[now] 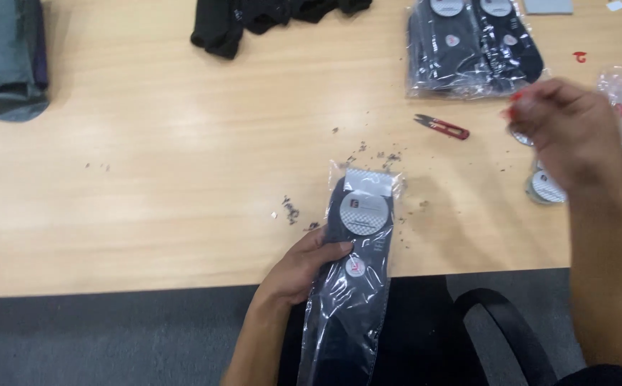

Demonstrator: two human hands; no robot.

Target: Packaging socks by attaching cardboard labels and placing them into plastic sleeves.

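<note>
From the head camera: the left hand [300,264] pinches a clear bag of dark socks [357,250] at the table [146,179] edge, keeping it flat. The right hand [564,132] hovers blurred, fingers curled; I cannot tell what it holds. Small red scissors [441,126] lie nearby.

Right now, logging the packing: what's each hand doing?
Left hand: gripping the bagged dark socks.
Right hand: raised, blurred; grip cannot be told.

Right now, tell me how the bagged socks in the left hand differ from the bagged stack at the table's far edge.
The held pack is one slim bag hanging over the near edge under the left hand; the far stack is wider, lies flat, and no hand touches it. Both hold dark socks in clear plastic with round labels.
</note>
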